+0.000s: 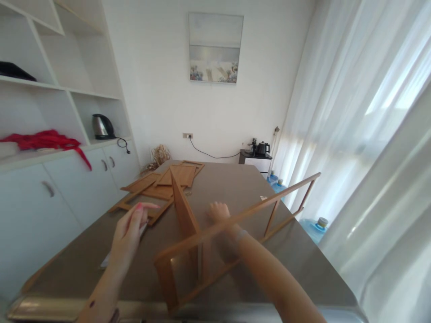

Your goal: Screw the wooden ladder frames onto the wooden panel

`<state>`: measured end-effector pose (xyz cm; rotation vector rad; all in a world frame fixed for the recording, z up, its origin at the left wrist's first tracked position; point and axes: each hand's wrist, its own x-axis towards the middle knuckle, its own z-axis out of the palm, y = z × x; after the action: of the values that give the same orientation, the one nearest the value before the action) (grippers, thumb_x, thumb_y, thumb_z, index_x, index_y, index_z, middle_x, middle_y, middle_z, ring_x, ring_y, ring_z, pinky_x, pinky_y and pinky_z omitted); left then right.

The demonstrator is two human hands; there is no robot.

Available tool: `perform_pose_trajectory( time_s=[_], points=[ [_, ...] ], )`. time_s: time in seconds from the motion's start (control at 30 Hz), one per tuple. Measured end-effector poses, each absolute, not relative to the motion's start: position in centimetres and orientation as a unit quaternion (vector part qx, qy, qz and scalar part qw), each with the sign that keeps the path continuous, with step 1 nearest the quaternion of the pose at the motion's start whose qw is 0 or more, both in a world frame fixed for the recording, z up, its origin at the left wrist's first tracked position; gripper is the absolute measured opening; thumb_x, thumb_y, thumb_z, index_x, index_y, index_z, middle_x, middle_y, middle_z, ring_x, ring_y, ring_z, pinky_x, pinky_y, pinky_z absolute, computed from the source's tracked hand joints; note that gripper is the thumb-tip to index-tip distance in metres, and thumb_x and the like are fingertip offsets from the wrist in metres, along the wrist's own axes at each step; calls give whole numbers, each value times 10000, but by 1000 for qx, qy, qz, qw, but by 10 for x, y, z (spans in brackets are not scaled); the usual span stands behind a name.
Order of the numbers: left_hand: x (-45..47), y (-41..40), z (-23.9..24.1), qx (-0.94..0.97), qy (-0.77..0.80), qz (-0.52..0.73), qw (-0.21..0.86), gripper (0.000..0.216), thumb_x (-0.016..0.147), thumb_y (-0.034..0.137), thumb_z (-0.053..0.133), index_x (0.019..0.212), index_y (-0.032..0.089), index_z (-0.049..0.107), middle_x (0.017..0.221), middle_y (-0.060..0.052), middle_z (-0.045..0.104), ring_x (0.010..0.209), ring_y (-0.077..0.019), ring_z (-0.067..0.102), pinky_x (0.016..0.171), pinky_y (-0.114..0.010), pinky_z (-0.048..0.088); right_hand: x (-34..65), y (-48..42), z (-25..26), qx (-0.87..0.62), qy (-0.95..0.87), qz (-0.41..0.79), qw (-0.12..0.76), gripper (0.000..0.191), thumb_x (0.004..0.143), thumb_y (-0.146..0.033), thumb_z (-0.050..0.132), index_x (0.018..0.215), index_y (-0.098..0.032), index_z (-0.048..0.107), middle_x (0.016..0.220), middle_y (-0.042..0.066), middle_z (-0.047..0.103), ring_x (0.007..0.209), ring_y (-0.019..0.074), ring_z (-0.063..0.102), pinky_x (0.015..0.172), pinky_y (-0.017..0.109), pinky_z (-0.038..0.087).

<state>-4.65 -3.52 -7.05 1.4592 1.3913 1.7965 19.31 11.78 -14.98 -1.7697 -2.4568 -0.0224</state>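
Observation:
A wooden frame (235, 220) stands on edge across the brown table (235, 184), joined to an upright wooden panel (183, 211). My right hand (218, 212) reaches through the frame, its fingers curled on the table just right of the panel; what they hold, if anything, is hidden. To the left of the panel my left hand (129, 233) hovers above the table, its fingers pinched on a thin pale object (107, 259) that I cannot name. Several flat wooden parts (161, 186) lie stacked at the far left of the table.
White cabinets and open shelves run along the left wall, with a kettle (102, 126) and red cloth (43, 140) on them. Sheer curtains (363, 112) hang on the right, water jugs (314, 226) below them. A small stand with kettles (257, 154) sits by the far wall.

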Motion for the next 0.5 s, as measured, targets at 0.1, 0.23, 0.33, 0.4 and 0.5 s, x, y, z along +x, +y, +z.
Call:
perform_pose_trajectory(
  time_s=[0.1, 0.23, 0.33, 0.4, 0.5],
  points=[
    [-57, -42, -76, 504, 534, 633, 244, 521, 826, 680, 511, 854, 180, 655, 614, 45, 265, 556, -72, 306, 536, -188, 312, 190, 124, -157, -558, -829, -31, 2, 360, 950, -382, 599, 1248, -182, 581, 1264, 89, 606, 1072, 214, 627, 907, 435, 550],
    [-65, -49, -87, 474, 590, 605, 248, 606, 751, 772, 518, 854, 191, 655, 617, 39, 280, 554, -78, 321, 467, -176, 273, 196, 128, -167, -517, -854, -30, -46, 360, 949, -382, 601, 1246, -179, 582, 1259, 90, 608, 1069, 214, 629, 904, 431, 551],
    [-63, -51, -95, 449, 604, 604, 261, 632, 711, 799, 538, 825, 187, 650, 599, 42, 298, 545, -74, 322, 471, -168, 310, 197, 146, -168, -500, -864, -17, -58, 366, 947, -381, 605, 1249, -177, 580, 1260, 91, 606, 1071, 215, 628, 904, 431, 551],
    [-61, -52, -100, 434, 595, 620, 271, 621, 699, 794, 560, 795, 186, 644, 577, 45, 305, 532, -69, 325, 484, -165, 337, 190, 165, -163, -500, -864, -10, -54, 373, 946, -383, 606, 1254, -176, 576, 1263, 91, 605, 1073, 218, 628, 904, 435, 551],
    [-62, -53, -107, 412, 587, 640, 276, 609, 682, 794, 583, 759, 195, 657, 557, 41, 348, 546, -71, 384, 531, -152, 398, 164, 200, -151, -510, -859, -5, -36, 376, 946, -384, 605, 1258, -177, 574, 1265, 90, 603, 1075, 219, 627, 904, 439, 551]
  ],
)
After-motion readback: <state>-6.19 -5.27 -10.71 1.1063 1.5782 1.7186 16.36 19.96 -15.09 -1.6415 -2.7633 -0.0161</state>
